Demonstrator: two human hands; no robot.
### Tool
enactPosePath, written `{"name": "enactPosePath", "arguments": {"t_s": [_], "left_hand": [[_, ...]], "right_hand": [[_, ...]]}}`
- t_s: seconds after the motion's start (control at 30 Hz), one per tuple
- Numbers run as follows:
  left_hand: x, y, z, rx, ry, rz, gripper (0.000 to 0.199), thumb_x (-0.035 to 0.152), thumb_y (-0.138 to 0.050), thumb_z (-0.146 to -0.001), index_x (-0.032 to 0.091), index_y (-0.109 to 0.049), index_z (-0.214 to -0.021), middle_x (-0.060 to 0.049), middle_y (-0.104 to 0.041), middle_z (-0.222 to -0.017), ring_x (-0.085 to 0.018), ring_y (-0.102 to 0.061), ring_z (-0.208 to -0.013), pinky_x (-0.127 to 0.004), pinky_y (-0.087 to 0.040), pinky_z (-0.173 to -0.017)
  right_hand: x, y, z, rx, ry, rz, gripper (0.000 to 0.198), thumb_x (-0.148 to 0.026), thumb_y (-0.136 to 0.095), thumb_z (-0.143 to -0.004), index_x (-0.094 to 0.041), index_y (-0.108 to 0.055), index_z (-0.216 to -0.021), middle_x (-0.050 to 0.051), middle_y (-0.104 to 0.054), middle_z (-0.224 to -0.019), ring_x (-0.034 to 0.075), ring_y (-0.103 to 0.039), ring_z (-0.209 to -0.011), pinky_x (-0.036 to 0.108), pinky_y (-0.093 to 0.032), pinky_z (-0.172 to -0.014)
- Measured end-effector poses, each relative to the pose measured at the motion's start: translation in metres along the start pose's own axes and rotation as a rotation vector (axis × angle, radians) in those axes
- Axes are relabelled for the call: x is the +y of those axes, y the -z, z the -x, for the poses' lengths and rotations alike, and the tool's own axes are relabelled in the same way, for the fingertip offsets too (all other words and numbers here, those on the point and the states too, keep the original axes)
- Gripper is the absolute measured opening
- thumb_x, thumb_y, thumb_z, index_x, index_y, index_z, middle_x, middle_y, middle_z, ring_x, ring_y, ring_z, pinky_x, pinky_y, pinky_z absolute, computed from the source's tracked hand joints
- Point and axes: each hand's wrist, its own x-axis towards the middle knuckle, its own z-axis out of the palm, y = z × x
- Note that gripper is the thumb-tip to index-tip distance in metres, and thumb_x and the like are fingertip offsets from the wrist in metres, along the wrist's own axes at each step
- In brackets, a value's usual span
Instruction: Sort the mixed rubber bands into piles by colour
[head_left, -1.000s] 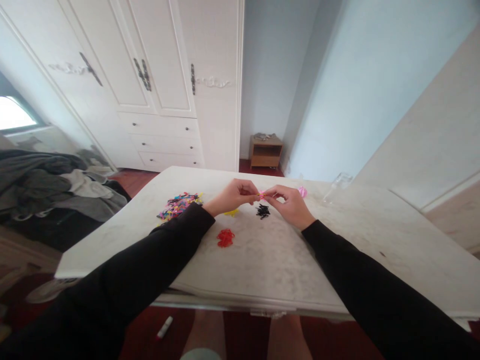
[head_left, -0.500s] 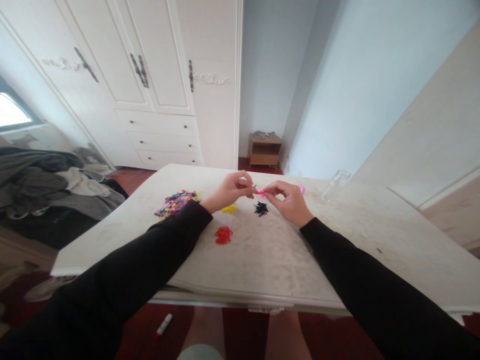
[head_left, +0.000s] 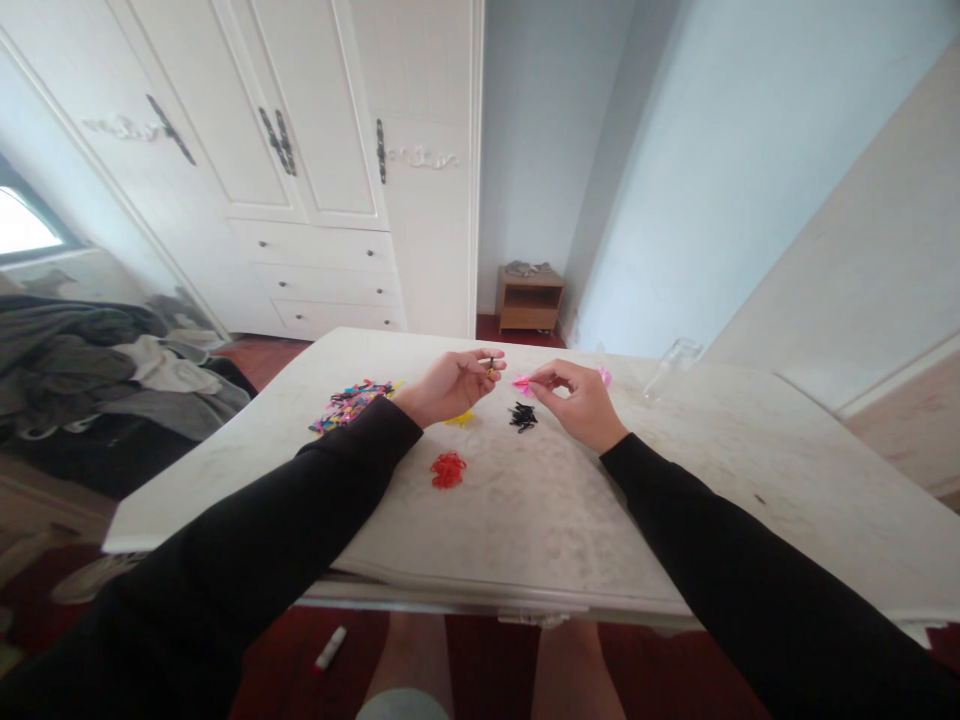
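Observation:
My left hand (head_left: 452,385) is turned palm inward over the far part of the table. Its curled fingers hold small black and yellow rubber bands (head_left: 491,367). Opposite it, my right hand (head_left: 574,395) pinches a small red rubber band (head_left: 521,382) between thumb and fingertips. Bright pink bits (head_left: 523,390) show around that red band; whether they are held or lie behind is unclear. Just below the hands lies a pile of black bands (head_left: 523,417). A yellow pile (head_left: 459,419) is partly hidden by my left hand, and a red pile (head_left: 448,470) lies nearer me.
A mixed multicoloured pile (head_left: 352,405) lies left on the white table (head_left: 540,520). Behind my right hand is a pink piece (head_left: 604,376), and a clear glass bottle (head_left: 673,368) lies farther right. Clothes (head_left: 135,370) are heaped beyond the table's left edge.
My left hand has drawn away to the left from my right fingertips and rolled its palm inward, showing the black and yellow bands. My right hand stays nearly still with the red band.

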Motion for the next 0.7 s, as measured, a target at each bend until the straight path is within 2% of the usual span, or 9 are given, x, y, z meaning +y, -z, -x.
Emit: {"name": "enactPosePath", "arguments": {"t_s": [0.17, 0.23, 0.3, 0.37, 0.5, 0.57, 0.7], "left_hand": [[0.0003, -0.0004, 0.0004, 0.017, 0.033, -0.051, 0.006, 0.006, -0.057, -0.075, 0.010, -0.061, -0.074, -0.003, -0.055, -0.067, -0.007, -0.048, -0.053, -0.016, -0.042, -0.048], [-0.0019, -0.0006, 0.0006, -0.007, 0.008, -0.169, 0.014, 0.012, -0.060, -0.077, 0.013, -0.055, -0.064, 0.002, -0.043, -0.059, -0.006, -0.037, -0.047, -0.018, -0.033, -0.043], [-0.0038, -0.0004, 0.0014, -0.014, -0.067, -0.352, 0.022, 0.017, -0.063, -0.078, 0.015, -0.051, -0.060, 0.006, -0.031, -0.054, -0.005, -0.026, -0.044, -0.020, -0.022, -0.041], [-0.0044, 0.0001, 0.0029, 0.015, -0.200, -0.604, 0.021, 0.023, -0.067, -0.080, 0.015, -0.056, -0.064, 0.008, -0.027, -0.052, -0.006, -0.021, -0.044, -0.023, -0.014, -0.044], [-0.0019, 0.0013, 0.0065, 0.033, -0.497, -1.073, 0.019, 0.031, -0.078, -0.074, 0.015, -0.070, -0.080, 0.009, -0.025, -0.053, -0.007, -0.020, -0.049, -0.026, -0.012, -0.051], [-0.0014, 0.0016, 0.0074, 0.007, -0.567, -1.165, 0.023, 0.034, -0.080, -0.073, 0.015, -0.073, -0.085, 0.010, -0.023, -0.055, -0.007, -0.018, -0.051, -0.026, -0.012, -0.053], [-0.0035, 0.0023, 0.0066, -0.009, -0.604, -1.239, 0.027, 0.041, -0.077, -0.078, 0.016, -0.075, -0.087, 0.009, -0.021, -0.056, -0.008, -0.018, -0.052, -0.026, -0.013, -0.054]], "right_hand": [[-0.0023, -0.0004, -0.0006, -0.001, -0.008, -0.005, 0.009, -0.027, -0.068, -0.087, -0.019, -0.073, -0.084, 0.004, -0.076, -0.083, 0.018, -0.069, -0.077, 0.031, -0.055, -0.071], [-0.0034, -0.0003, -0.0006, 0.002, -0.011, -0.005, 0.010, -0.028, -0.068, -0.087, -0.019, -0.073, -0.084, 0.004, -0.076, -0.084, 0.018, -0.068, -0.077, 0.032, -0.055, -0.072], [-0.0041, 0.0000, -0.0004, 0.009, -0.011, -0.007, 0.012, -0.029, -0.068, -0.088, -0.019, -0.072, -0.084, 0.005, -0.076, -0.084, 0.018, -0.068, -0.077, 0.032, -0.054, -0.071], [-0.0041, 0.0004, -0.0004, 0.015, -0.011, -0.015, 0.013, -0.031, -0.068, -0.088, -0.019, -0.072, -0.084, 0.004, -0.075, -0.083, 0.018, -0.067, -0.076, 0.031, -0.054, -0.071], [-0.0025, 0.0010, -0.0006, 0.018, -0.021, -0.027, 0.015, -0.033, -0.068, -0.089, -0.020, -0.072, -0.087, 0.004, -0.075, -0.084, 0.018, -0.068, -0.076, 0.032, -0.054, -0.071], [-0.0014, 0.0008, -0.0007, 0.016, -0.028, -0.028, 0.016, -0.035, -0.067, -0.090, -0.020, -0.073, -0.088, 0.005, -0.075, -0.084, 0.018, -0.068, -0.077, 0.032, -0.054, -0.072], [-0.0003, 0.0005, -0.0011, 0.011, -0.034, -0.035, 0.017, -0.036, -0.067, -0.090, -0.020, -0.073, -0.087, 0.005, -0.075, -0.084, 0.019, -0.068, -0.077, 0.033, -0.053, -0.073]]}}
